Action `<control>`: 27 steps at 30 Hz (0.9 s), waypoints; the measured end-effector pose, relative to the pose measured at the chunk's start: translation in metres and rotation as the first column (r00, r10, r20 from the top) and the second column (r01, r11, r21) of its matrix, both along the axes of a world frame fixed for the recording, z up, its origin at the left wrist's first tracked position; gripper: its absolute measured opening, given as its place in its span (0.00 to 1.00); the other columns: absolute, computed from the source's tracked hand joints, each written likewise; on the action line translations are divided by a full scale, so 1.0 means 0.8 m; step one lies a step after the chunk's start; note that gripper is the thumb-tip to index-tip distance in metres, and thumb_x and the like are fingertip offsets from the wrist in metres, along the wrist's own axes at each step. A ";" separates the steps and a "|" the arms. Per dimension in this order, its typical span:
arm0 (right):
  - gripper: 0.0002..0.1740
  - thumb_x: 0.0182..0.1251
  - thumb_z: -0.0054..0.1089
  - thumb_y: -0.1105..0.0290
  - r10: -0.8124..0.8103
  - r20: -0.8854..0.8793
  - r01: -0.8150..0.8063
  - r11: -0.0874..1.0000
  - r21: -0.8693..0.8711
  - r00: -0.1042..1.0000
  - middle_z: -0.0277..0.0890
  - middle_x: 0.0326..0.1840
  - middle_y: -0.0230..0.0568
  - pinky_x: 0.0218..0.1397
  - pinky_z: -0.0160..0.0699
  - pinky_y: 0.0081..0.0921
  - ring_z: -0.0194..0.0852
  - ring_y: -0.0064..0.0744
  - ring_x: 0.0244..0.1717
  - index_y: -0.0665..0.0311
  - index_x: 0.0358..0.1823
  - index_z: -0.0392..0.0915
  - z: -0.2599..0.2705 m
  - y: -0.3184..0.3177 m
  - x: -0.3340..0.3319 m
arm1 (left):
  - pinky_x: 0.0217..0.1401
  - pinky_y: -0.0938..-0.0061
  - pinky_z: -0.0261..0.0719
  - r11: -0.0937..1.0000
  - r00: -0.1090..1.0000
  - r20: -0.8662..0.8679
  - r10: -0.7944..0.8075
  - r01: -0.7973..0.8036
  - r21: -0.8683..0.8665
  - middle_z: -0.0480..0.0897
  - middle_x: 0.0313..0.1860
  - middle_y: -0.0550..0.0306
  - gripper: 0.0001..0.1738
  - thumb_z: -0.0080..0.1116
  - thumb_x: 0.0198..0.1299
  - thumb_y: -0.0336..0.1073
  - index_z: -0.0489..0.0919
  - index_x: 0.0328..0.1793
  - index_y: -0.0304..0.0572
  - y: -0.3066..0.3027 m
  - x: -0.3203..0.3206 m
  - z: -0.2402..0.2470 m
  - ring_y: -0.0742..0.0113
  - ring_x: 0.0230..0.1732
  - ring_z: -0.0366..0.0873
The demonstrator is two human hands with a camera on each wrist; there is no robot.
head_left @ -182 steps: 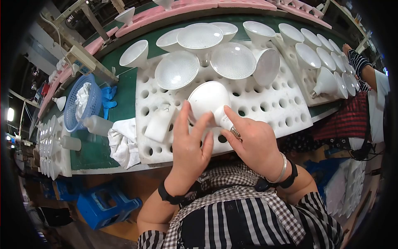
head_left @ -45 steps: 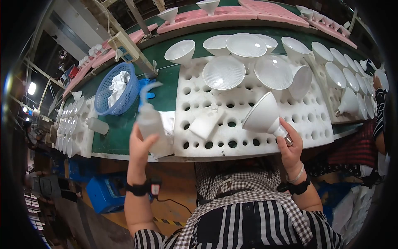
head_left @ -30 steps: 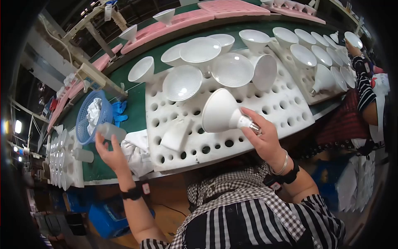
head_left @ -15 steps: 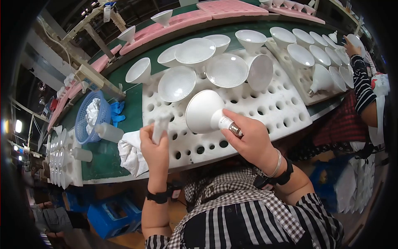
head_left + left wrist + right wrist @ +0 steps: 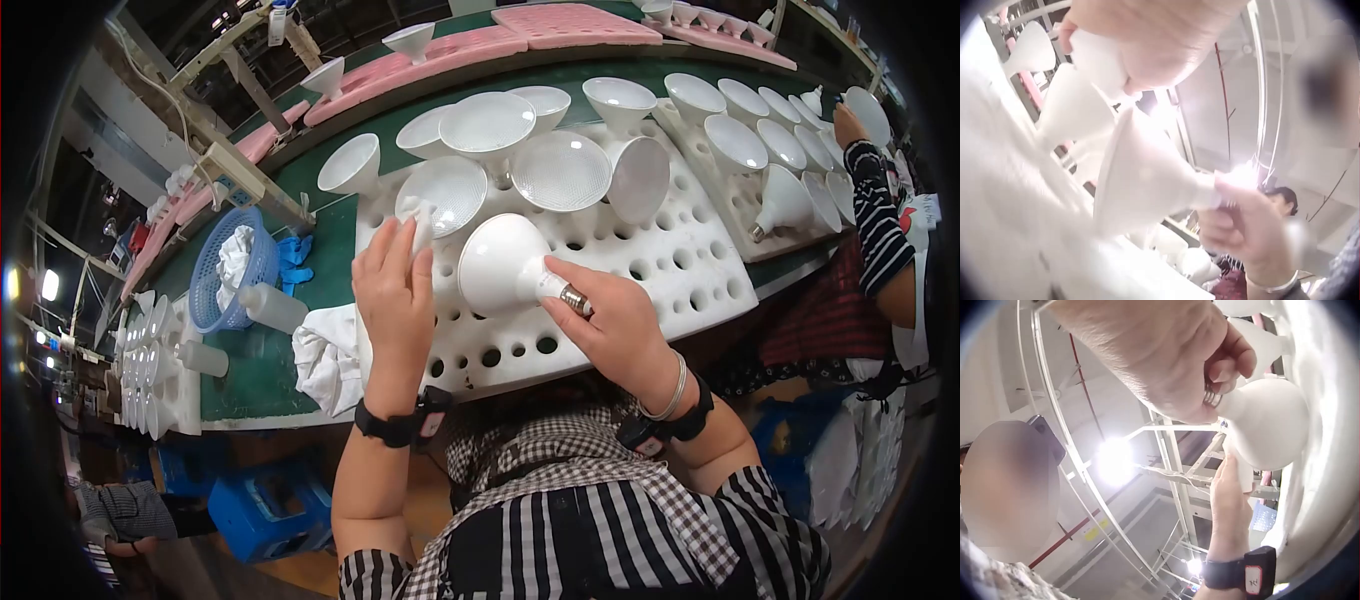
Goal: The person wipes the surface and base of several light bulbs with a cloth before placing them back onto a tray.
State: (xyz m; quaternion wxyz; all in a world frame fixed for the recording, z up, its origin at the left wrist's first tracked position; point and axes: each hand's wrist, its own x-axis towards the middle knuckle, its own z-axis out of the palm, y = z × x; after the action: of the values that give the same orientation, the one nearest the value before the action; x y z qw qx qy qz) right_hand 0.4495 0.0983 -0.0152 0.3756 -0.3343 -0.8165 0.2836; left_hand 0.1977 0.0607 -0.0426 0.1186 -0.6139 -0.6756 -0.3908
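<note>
My right hand (image 5: 615,315) pinches a white reflector bulb (image 5: 497,265) by its neck, close to the metal screw base (image 5: 574,300). The wide face of the bulb points left, above the white foam board (image 5: 700,285). Beside that face, my left hand (image 5: 395,295) holds a white pad (image 5: 418,218), its fingers pointing up and partly hiding the pad. In the left wrist view the pad (image 5: 1097,59) is in the left hand (image 5: 1154,37), just above the bulb's rim (image 5: 1110,162). The right wrist view shows the right hand (image 5: 1166,362) at the neck of the bulb (image 5: 1275,422).
Several white bulbs (image 5: 562,170) stand at the foam board's back. To the left are a squeeze bottle (image 5: 275,307), a white cloth (image 5: 328,355), a blue basket (image 5: 210,290) and another bottle (image 5: 204,358). A second bulb board (image 5: 735,195) and another person's arm (image 5: 880,220) are at the right.
The left hand has let go of the squeeze bottle at the left, taken the white pad from the foam board and moved up beside the bulb. The right hand still holds the bulb.
</note>
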 end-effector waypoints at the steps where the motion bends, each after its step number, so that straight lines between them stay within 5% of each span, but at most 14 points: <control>1: 0.22 0.68 0.65 0.63 -0.009 0.002 0.009 1.000 0.002 1.000 0.82 0.31 0.50 0.35 0.77 0.40 0.81 0.48 0.30 0.69 0.57 0.80 -0.002 0.000 0.000 | 0.65 0.54 0.68 0.998 0.996 -0.086 -0.007 0.012 0.065 0.78 0.70 0.48 0.26 0.62 0.63 0.33 0.79 0.69 0.44 -0.008 0.015 0.007 0.49 0.67 0.74; 3: 0.22 0.68 0.65 0.63 -0.003 0.006 0.003 1.000 -0.004 1.000 0.82 0.31 0.51 0.35 0.77 0.40 0.82 0.48 0.29 0.69 0.57 0.80 -0.004 -0.002 -0.002 | 0.64 0.54 0.68 0.993 0.986 -0.169 0.006 0.015 0.121 0.78 0.70 0.50 0.26 0.61 0.63 0.33 0.78 0.69 0.44 -0.026 0.056 0.010 0.49 0.68 0.73; 5: 0.22 0.68 0.65 0.63 -0.033 0.002 0.033 0.996 -0.085 0.999 0.82 0.30 0.51 0.35 0.78 0.38 0.82 0.48 0.29 0.70 0.57 0.81 0.003 -0.001 -0.004 | 0.64 0.55 0.67 0.976 0.919 -0.331 -0.216 0.202 -0.076 0.78 0.70 0.50 0.26 0.60 0.63 0.32 0.78 0.69 0.44 -0.039 0.100 0.007 0.48 0.69 0.72; 6: 0.22 0.68 0.65 0.63 -0.027 0.003 0.027 0.996 -0.081 1.000 0.82 0.30 0.51 0.35 0.78 0.38 0.82 0.48 0.29 0.70 0.57 0.81 0.002 0.001 -0.004 | 0.65 0.55 0.66 0.979 0.902 -0.381 -0.202 0.195 -0.058 0.78 0.70 0.50 0.27 0.61 0.62 0.31 0.78 0.70 0.42 -0.033 0.083 0.000 0.47 0.68 0.72; 7: 0.22 0.68 0.65 0.63 -0.039 -0.018 0.037 0.995 -0.095 0.999 0.82 0.30 0.52 0.35 0.78 0.38 0.82 0.47 0.29 0.71 0.57 0.81 -0.003 0.004 -0.004 | 0.65 0.55 0.66 0.979 0.902 -0.383 -0.200 0.194 -0.055 0.78 0.70 0.50 0.27 0.61 0.62 0.31 0.78 0.70 0.42 -0.027 0.061 -0.012 0.47 0.68 0.72; 9: 0.22 0.69 0.65 0.63 -0.069 -0.042 0.064 0.992 -0.108 0.997 0.82 0.30 0.52 0.35 0.78 0.37 0.81 0.47 0.29 0.71 0.57 0.81 -0.005 0.003 0.000 | 0.64 0.53 0.67 0.996 0.966 -0.244 0.091 -0.094 -0.001 0.78 0.70 0.49 0.29 0.61 0.60 0.29 0.78 0.70 0.41 -0.017 0.021 -0.027 0.46 0.67 0.73; 13: 0.22 0.68 0.65 0.63 -0.060 -0.063 0.052 0.991 -0.123 0.996 0.82 0.32 0.54 0.35 0.78 0.35 0.81 0.46 0.29 0.72 0.57 0.81 -0.007 0.007 0.000 | 0.66 0.51 0.68 0.991 0.990 -0.138 -0.002 0.021 0.133 0.78 0.69 0.45 0.29 0.63 0.57 0.30 0.79 0.68 0.40 -0.038 0.041 -0.010 0.45 0.65 0.74; 15: 0.21 0.68 0.65 0.64 -0.052 -0.073 0.044 0.994 -0.099 0.996 0.83 0.32 0.54 0.35 0.78 0.35 0.81 0.46 0.29 0.72 0.56 0.81 -0.010 0.004 -0.004 | 0.67 0.52 0.68 0.978 0.950 -0.239 -0.202 0.208 -0.001 0.77 0.71 0.47 0.29 0.64 0.57 0.31 0.79 0.68 0.42 -0.048 0.083 -0.015 0.44 0.66 0.73; 18: 0.21 0.68 0.66 0.64 -0.067 -0.092 0.054 0.989 -0.139 0.993 0.83 0.32 0.54 0.36 0.78 0.35 0.81 0.47 0.29 0.72 0.56 0.82 -0.006 0.004 -0.004 | 0.67 0.52 0.67 0.981 0.908 -0.374 -0.191 0.194 -0.030 0.77 0.71 0.49 0.28 0.64 0.58 0.31 0.80 0.68 0.43 -0.044 0.066 -0.025 0.43 0.66 0.72; 20: 0.21 0.68 0.66 0.64 -0.049 -0.066 0.038 0.986 -0.164 0.997 0.83 0.32 0.53 0.35 0.78 0.37 0.82 0.48 0.30 0.71 0.57 0.80 -0.001 0.003 0.001 | 0.68 0.53 0.68 0.999 0.968 -0.247 0.046 -0.039 0.036 0.77 0.70 0.44 0.27 0.62 0.59 0.27 0.80 0.67 0.41 -0.038 0.043 -0.029 0.42 0.66 0.73; 21: 0.21 0.68 0.66 0.64 -0.054 -0.060 0.043 0.986 -0.163 0.997 0.83 0.32 0.53 0.35 0.78 0.37 0.82 0.48 0.30 0.71 0.57 0.80 -0.001 0.001 0.003 | 0.68 0.53 0.68 0.999 0.970 -0.241 0.042 -0.034 0.036 0.77 0.70 0.44 0.27 0.62 0.59 0.27 0.80 0.67 0.41 -0.040 0.042 -0.025 0.42 0.66 0.73; 25: 0.18 0.70 0.64 0.65 -0.054 -0.035 0.050 0.993 -0.105 0.998 0.81 0.29 0.51 0.34 0.77 0.41 0.81 0.52 0.30 0.68 0.53 0.73 -0.016 -0.005 -0.006 | 0.67 0.53 0.67 0.988 0.987 -0.158 -0.043 0.066 0.141 0.79 0.69 0.50 0.27 0.62 0.58 0.27 0.80 0.67 0.41 -0.047 0.081 0.012 0.43 0.67 0.73; 27: 0.16 0.70 0.64 0.65 -0.050 -0.058 0.048 0.998 -0.027 0.997 0.80 0.28 0.50 0.33 0.76 0.42 0.81 0.54 0.30 0.66 0.51 0.71 -0.018 -0.005 -0.010 | 0.68 0.55 0.66 0.961 0.916 -0.295 -0.274 0.270 -0.053 0.81 0.67 0.55 0.26 0.61 0.57 0.27 0.81 0.65 0.42 -0.046 0.105 0.028 0.45 0.67 0.73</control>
State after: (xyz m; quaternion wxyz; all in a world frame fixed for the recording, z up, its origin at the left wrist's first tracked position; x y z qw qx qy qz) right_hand 0.4419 0.0945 -0.0292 0.4019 -0.3505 -0.7931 0.2942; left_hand 0.2816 0.0235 -0.0206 0.1605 -0.7544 -0.5601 -0.3022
